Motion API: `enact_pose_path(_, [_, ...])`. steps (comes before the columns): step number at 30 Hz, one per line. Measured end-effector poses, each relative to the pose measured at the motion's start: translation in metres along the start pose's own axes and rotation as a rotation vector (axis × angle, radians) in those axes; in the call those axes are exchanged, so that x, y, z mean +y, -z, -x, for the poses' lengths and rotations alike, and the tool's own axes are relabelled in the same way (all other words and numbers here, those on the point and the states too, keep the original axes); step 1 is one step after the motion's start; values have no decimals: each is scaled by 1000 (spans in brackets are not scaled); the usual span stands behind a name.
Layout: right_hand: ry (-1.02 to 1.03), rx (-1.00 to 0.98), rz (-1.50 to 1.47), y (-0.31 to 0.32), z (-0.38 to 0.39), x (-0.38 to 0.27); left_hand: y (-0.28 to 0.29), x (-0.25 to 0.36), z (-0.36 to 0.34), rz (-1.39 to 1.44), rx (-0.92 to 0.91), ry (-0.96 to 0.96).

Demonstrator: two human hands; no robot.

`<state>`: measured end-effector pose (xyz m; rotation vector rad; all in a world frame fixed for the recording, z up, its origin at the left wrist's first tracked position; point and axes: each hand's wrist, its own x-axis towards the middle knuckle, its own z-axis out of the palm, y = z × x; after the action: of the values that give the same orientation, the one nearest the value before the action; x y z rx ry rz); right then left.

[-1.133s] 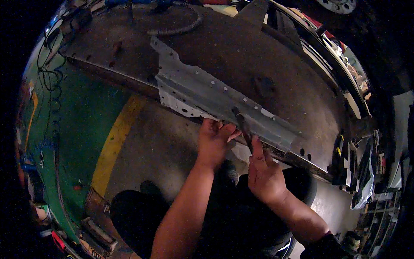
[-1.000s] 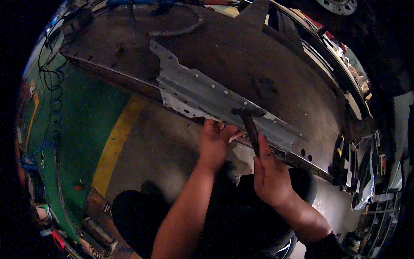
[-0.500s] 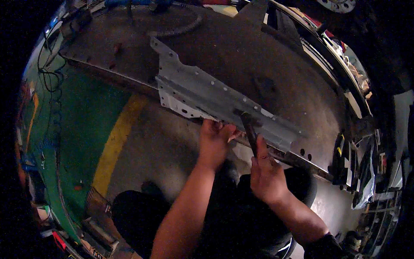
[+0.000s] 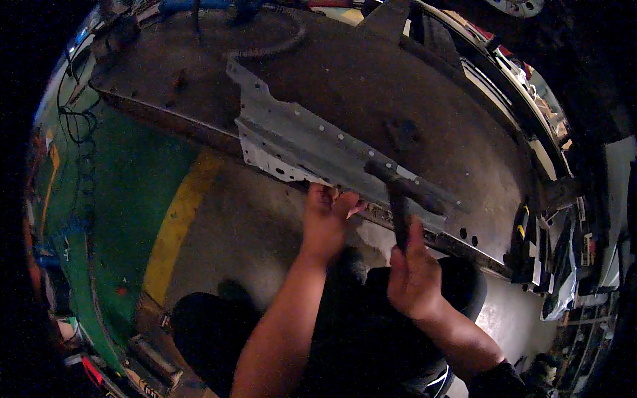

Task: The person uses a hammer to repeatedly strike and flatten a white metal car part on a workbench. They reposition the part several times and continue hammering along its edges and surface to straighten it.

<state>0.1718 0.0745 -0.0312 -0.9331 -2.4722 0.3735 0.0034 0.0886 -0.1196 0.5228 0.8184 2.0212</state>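
Grey metal panel (image 4: 292, 138) lies just beyond left hand (image 4: 324, 222), whose fingers grasp near edge — likely stiff, lightish, sharp-edged; best held there. Right hand (image 4: 416, 275) clenches hammer (image 4: 399, 209), head beyond fingers — probably heavy.

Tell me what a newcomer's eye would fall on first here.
First, the long grey metal panel, dotted with holes, lying slantwise along the near edge of the dark table. Next, the right hand holding a dark hammer over the panel's right part, with the left hand at the panel's near edge. Off to the left, a yellow stripe stands out against the green floor.
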Motion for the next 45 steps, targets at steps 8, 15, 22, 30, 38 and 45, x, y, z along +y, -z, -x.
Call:
enact_pose_path(8, [-131, -172, 21, 6, -18, -18, -1, 11, 0, 46, 33, 72])
enact_pose_path(15, [46, -65, 2, -2, -14, -9, 0, 10, 1, 22, -25, -6])
enact_pose_path(22, [-27, -154, 23, -1, -25, -9, -5, 15, 2, -4, 71, 165])
enact_pose_path(30, [-42, -151, 45, -2, -20, -6, -4, 10, 1, -6, 71, 160])
enact_pose_path(38, [-60, -146, 40, 5, -7, -2, -4, 6, 1, 25, 70, 108])
enact_pose_path(45, [-95, -139, 19, 5, 4, 4, -4, 3, -2, -7, 92, 133])
